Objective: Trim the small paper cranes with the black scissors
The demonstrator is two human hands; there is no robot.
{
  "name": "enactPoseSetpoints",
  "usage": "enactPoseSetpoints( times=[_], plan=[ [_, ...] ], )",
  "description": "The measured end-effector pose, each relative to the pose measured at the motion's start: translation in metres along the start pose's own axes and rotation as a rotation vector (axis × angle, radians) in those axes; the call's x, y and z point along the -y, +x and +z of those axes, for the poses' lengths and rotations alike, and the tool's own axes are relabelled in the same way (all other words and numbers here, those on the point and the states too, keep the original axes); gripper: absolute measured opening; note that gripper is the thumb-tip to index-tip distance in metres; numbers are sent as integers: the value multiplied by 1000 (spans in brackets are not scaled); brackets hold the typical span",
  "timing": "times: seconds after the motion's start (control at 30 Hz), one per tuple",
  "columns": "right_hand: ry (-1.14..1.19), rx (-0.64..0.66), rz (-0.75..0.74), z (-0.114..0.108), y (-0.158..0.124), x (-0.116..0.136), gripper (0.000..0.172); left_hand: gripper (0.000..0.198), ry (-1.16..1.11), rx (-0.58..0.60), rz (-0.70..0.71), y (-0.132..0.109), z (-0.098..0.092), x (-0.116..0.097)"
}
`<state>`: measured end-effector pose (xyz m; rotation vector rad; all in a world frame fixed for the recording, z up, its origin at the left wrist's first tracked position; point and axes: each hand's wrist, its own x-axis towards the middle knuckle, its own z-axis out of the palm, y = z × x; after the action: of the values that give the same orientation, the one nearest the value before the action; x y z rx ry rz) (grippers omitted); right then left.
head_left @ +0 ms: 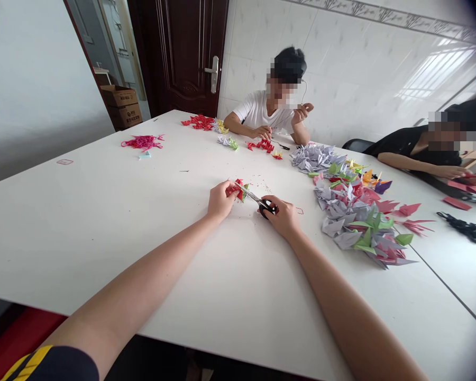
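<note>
In front of me over the white table, my left hand pinches a small red and green folded-paper piece between thumb and fingertips. My right hand is closed round the black handles of a pair of scissors. Their metal blades reach left across the folded paper, near my left fingertips. Whether the blades are parted is too small to make out. Tiny red scraps lie scattered just beyond the scissors.
A long heap of folded-paper cranes lies to my right, with black cord past it. Pink yarn and red paper pieces are at the far left. Two people sit across the table, one in a white shirt, one in black.
</note>
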<state>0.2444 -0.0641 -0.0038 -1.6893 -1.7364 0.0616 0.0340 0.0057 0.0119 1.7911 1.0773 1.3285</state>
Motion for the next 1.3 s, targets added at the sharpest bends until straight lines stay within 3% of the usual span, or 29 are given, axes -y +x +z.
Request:
enactPoseSetpoints(
  times=[1.3],
  plan=[
    [14, 14, 21, -2, 0, 1, 32, 6, -8, 55, -24, -1, 1, -1]
  ],
)
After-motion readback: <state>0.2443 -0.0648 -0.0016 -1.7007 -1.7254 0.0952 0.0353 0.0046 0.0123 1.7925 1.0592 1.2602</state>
